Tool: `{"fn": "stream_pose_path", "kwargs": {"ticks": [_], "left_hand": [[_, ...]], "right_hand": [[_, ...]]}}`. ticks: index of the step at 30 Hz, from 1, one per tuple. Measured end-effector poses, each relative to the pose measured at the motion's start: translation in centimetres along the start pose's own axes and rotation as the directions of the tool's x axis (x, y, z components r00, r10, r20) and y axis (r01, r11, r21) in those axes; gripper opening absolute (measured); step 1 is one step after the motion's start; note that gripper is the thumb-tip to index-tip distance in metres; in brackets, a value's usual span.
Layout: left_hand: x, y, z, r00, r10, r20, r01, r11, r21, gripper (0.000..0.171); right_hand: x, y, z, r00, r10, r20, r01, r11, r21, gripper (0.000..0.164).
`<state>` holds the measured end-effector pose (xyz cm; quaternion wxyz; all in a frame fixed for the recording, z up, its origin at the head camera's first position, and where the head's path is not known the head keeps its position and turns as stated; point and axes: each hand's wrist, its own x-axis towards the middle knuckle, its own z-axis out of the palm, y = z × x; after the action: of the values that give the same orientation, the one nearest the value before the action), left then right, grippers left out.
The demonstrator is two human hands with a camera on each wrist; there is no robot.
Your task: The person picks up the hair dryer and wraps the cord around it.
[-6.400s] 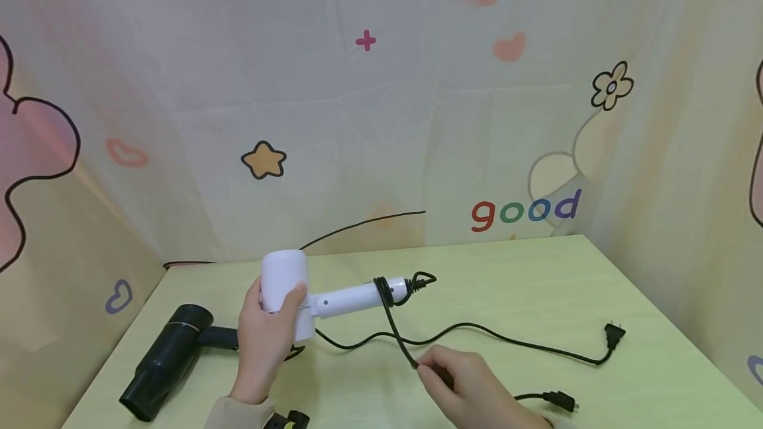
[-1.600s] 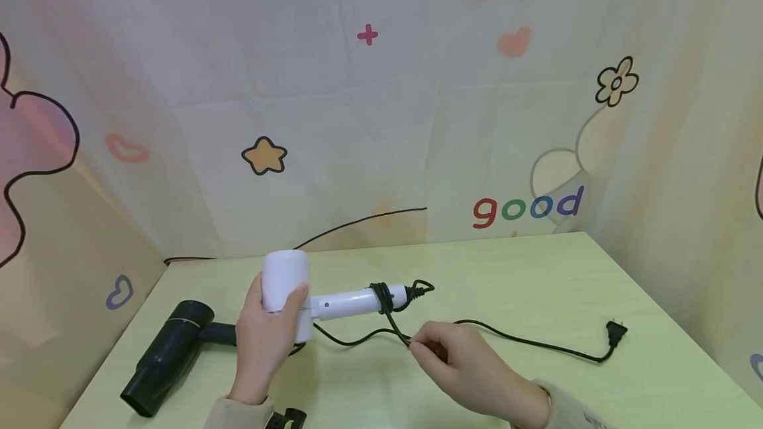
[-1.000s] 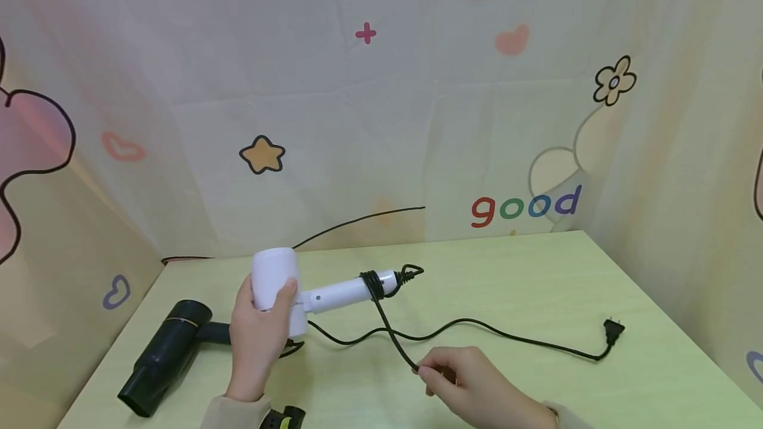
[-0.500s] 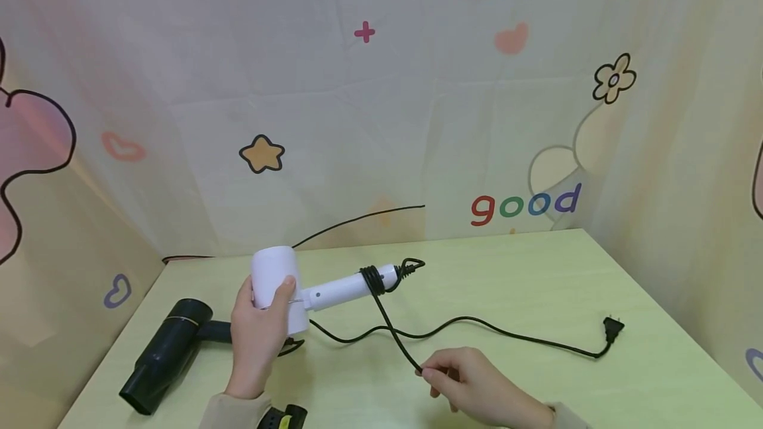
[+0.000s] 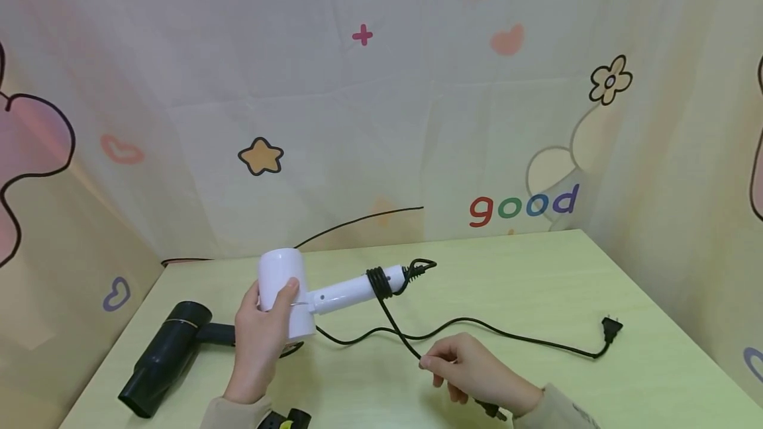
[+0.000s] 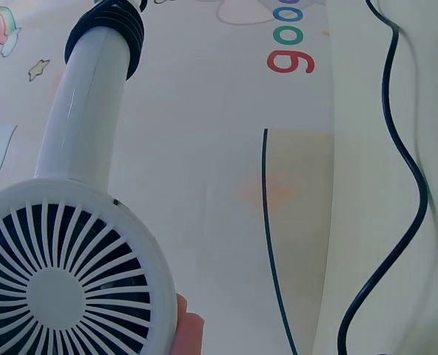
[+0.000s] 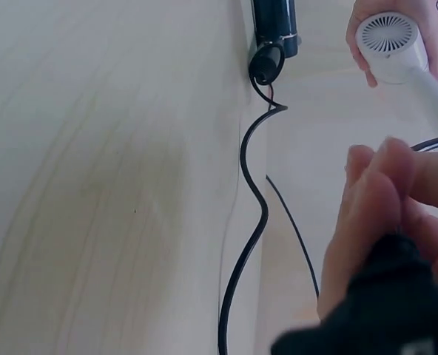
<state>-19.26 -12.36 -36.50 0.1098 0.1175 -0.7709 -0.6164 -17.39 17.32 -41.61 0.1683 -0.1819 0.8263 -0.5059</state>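
Observation:
My left hand (image 5: pixel 262 339) grips the head of a white hair dryer (image 5: pixel 342 292), thumb across its front, and holds it above the table. Its handle points right and slightly up. Several turns of black cord (image 5: pixel 379 282) are wound round the handle near its end. From these turns the cord runs down to my right hand (image 5: pixel 467 369), which pinches it between thumb and fingers. The cord's plug (image 5: pixel 491 409) hangs just below that hand; it looms dark and blurred in the right wrist view. The left wrist view shows the dryer's slatted vent (image 6: pixel 56 296) close up.
A black hair dryer (image 5: pixel 163 359) lies on the table (image 5: pixel 536 270) at the left, its handle partly behind my left hand. Its cord (image 5: pixel 507 330) snakes right to a two-pin plug (image 5: pixel 611 328). A patterned curtain (image 5: pixel 357 124) stands behind the table.
More turns of cord now lie round the white dryer's handle than in the oldest frame. The free length is shorter, and its plug has come up to my right hand. Both hands keep hold.

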Motion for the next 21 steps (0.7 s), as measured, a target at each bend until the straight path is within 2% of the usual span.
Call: {"fn": "stream_pose_path", "kwargs": {"ticks": [5,10,17,21], "left_hand": [[-0.2,0.2,0.1,0.999,-0.022,0.024,0.022,0.999,-0.024,0.075],[-0.4,0.5,0.3,0.998,-0.048,0.043,0.05,0.998,-0.041,0.076],[-0.6,0.5,0.4,0.993,-0.073,0.094,0.081,0.993,-0.081,0.074],[-0.7,0.4,0.5,0.989,-0.07,0.132,0.083,0.992,-0.098,0.072]], "right_hand": [[0.3,0.4,0.0,0.998,0.056,-0.01,-0.055,0.997,0.056,0.041],[0.6,0.9,0.0,0.993,0.117,-0.033,-0.115,0.991,0.066,0.049],[1.2,1.0,0.0,0.988,0.143,-0.065,-0.14,0.989,0.046,0.052],[1.5,1.0,0.0,0.983,0.147,-0.107,-0.148,0.989,-0.001,0.054]]}}
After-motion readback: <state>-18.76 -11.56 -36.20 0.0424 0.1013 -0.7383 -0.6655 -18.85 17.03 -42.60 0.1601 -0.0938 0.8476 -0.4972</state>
